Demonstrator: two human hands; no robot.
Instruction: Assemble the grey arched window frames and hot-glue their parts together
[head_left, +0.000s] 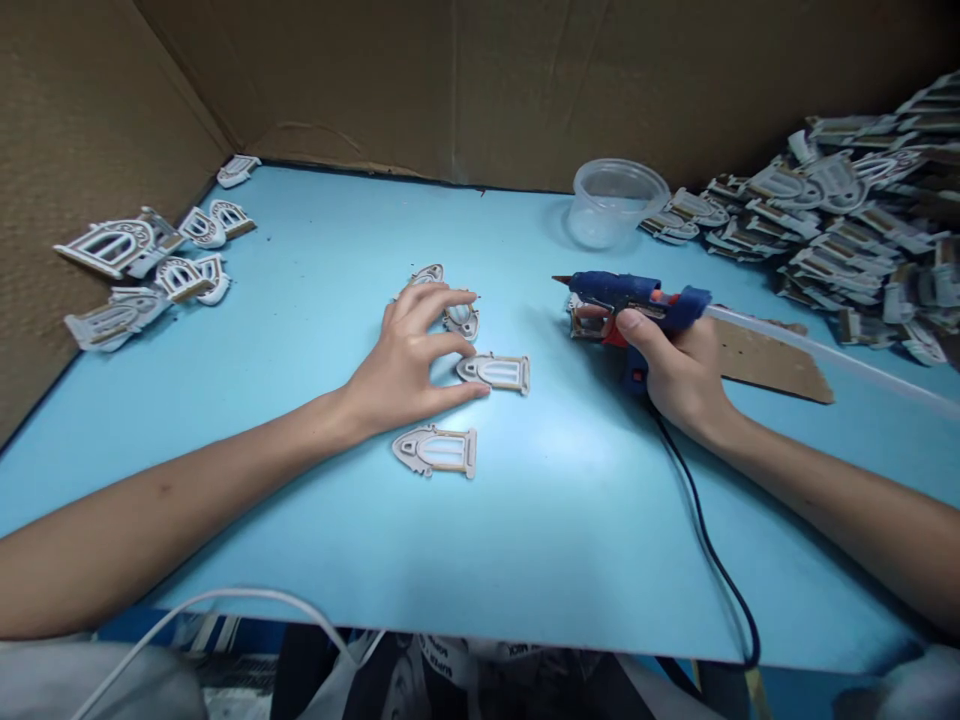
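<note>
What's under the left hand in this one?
Parts of two small window-shaped pieces show around the upper fingers of the left hand; a third piece sits between thumb and index finger. What lies beneath the palm is covered.

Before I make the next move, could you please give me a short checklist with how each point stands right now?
1. Glue gun held in the right hand: ok.
2. Nozzle apart from the left hand: ok, bare table between them.
3. Glue stick in the gun's back: ok, a long length sticks out.
4. Left hand's grip on the window-shaped piece: cannot tell.
5. Cord clear of that piece: ok.
6. Gun hot: cannot tell.
</note>
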